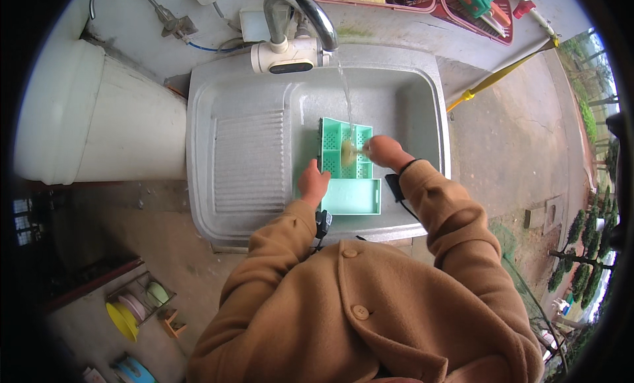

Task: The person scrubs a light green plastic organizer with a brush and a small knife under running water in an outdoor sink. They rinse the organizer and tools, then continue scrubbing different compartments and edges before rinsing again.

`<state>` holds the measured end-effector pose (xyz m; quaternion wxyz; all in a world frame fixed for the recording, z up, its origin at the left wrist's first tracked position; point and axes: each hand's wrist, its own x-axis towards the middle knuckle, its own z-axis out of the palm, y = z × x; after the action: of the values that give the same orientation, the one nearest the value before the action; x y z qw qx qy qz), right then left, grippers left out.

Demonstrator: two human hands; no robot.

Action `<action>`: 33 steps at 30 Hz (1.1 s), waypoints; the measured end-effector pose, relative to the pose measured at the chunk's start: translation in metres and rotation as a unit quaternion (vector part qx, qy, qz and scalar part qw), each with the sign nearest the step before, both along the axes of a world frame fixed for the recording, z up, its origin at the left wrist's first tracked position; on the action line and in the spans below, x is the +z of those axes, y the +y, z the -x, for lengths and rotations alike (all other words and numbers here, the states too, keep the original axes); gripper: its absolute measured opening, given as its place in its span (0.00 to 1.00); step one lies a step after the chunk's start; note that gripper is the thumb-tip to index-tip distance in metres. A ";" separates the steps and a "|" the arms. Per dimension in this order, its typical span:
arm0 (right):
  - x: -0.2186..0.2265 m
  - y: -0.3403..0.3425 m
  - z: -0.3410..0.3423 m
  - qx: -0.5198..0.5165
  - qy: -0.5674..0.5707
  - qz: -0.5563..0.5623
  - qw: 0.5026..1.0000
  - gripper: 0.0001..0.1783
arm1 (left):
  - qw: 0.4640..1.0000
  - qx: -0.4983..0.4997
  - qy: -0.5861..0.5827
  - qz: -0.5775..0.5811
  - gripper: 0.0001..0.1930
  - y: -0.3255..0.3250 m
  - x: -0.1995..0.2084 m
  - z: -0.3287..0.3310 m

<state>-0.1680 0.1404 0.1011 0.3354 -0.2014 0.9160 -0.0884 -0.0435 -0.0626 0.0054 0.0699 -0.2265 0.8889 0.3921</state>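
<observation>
A mint-green plastic storage box [350,197] with several compartments and holes in its floor sits in the sink basin. My left hand [313,183] grips its left wall near the middle, fingers closed round the edge. Closed around the handle of what looks like a small dish brush, my right hand [385,152] is at the box's right side. The tan brush head [348,152] is blurred and lies over the compartments. A stream of water [345,96] falls from the curved faucet [300,20] into the far part of the box.
The grey sink [198,152] has a ribbed drainboard [249,162] on the left. A large white bucket [99,112] stands beside it. Pink baskets [396,3] holding brushes and tools hang on the far wall. A yellow pole [489,82] leans at the right.
</observation>
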 end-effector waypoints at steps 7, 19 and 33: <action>0.001 0.004 -0.018 0.079 -0.069 -0.035 0.994 0.15 | 0.999 0.023 0.024 -0.001 0.16 -0.001 -0.004 -0.002; 0.078 -0.011 -0.008 -0.007 0.104 0.071 0.992 0.16 | 0.993 0.050 0.080 -0.070 0.22 -0.008 -0.014 -0.013; 0.006 -0.037 0.035 0.010 0.031 0.087 0.996 0.10 | 0.977 0.127 0.090 -0.146 0.17 0.008 -0.018 -0.012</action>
<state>-0.2032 0.1031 0.1073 0.2891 -0.2416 0.9127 -0.1584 -0.0314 -0.0549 -0.0125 -0.0285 -0.2889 0.7884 0.5423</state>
